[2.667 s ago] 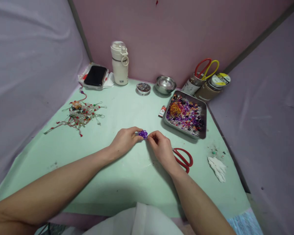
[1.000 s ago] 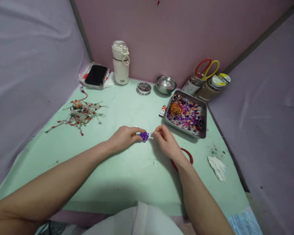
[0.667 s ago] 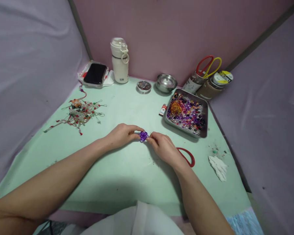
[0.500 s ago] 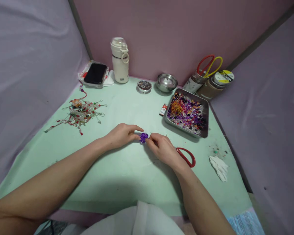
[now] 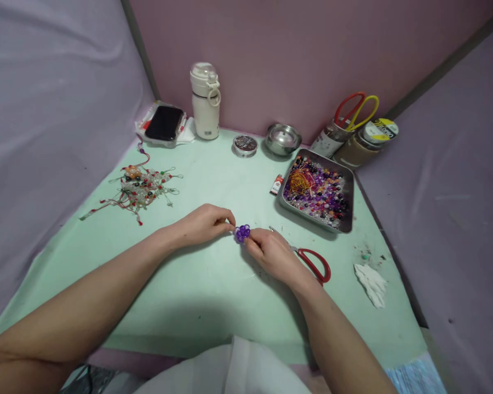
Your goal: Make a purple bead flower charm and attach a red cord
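Note:
A small cluster of purple beads [image 5: 242, 233] is between my hands, just above the table. My right hand [image 5: 271, 253] pinches its right side between thumb and fingertips. On the left, my left hand [image 5: 209, 224] has thumb and index finger brought together at the cluster's edge; whatever lies between those tips is too small to make out. Red-handled scissors [image 5: 319, 265] lie partly beneath my right hand, their tip showing beyond the knuckles.
A metal tray [image 5: 312, 220] of mixed beads stands right, beside a small red-and-white lighter-like item [image 5: 276, 185]. Strung bead pieces [image 5: 142, 186] lie left. Behind are a bottle [image 5: 206, 109], a spool [image 5: 245, 144], a steel bowl [image 5: 282, 140] and jars [image 5: 359, 146]. Crumpled tissue [image 5: 371, 284] lies right.
My left index finger has curled down from stretched out to meet the thumb. The bead cluster has turned a little in my right fingers. The whole view has shifted slightly.

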`<move>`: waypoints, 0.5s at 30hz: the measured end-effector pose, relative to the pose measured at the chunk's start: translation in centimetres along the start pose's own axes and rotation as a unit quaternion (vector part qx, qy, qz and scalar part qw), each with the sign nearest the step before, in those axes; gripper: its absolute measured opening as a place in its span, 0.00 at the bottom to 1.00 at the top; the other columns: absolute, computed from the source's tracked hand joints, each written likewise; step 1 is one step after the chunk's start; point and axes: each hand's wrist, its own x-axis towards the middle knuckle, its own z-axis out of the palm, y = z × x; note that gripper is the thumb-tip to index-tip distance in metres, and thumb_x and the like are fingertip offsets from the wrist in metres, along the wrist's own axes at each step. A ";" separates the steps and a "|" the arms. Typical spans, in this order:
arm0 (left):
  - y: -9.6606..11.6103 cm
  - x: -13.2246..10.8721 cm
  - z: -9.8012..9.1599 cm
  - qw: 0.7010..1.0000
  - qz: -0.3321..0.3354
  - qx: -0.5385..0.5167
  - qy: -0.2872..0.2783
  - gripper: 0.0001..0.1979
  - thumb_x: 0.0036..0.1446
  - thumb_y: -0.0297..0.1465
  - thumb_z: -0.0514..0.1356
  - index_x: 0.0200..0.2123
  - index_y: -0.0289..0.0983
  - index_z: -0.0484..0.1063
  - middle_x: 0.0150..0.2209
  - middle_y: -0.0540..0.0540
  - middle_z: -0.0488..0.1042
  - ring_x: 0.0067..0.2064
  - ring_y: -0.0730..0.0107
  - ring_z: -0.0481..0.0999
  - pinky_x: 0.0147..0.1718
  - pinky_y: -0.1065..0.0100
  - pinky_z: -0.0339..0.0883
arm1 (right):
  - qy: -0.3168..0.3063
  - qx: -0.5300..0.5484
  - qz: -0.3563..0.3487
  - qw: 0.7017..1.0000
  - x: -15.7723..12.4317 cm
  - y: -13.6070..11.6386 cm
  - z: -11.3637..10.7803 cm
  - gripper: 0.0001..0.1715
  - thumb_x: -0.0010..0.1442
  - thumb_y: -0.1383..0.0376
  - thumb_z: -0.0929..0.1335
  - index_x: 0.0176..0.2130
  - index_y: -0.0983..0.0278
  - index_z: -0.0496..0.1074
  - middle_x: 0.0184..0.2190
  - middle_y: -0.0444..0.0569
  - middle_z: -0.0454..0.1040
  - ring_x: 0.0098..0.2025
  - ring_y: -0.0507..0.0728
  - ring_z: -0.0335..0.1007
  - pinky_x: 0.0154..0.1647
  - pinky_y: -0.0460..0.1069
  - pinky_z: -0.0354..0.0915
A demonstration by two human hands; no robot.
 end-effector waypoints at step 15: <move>-0.2 -0.2 -1.1 0.996 0.062 0.062 0.013 0.10 0.58 0.31 0.54 0.33 0.38 0.76 0.34 0.45 0.76 0.39 0.66 0.71 0.41 0.66 0.61 | 0.012 -0.010 0.009 1.000 0.1 0.0 0.4 0.17 0.60 0.67 0.61 0.21 0.63 0.54 0.18 0.40 0.55 0.22 0.49 0.47 0.26 0.48 0.41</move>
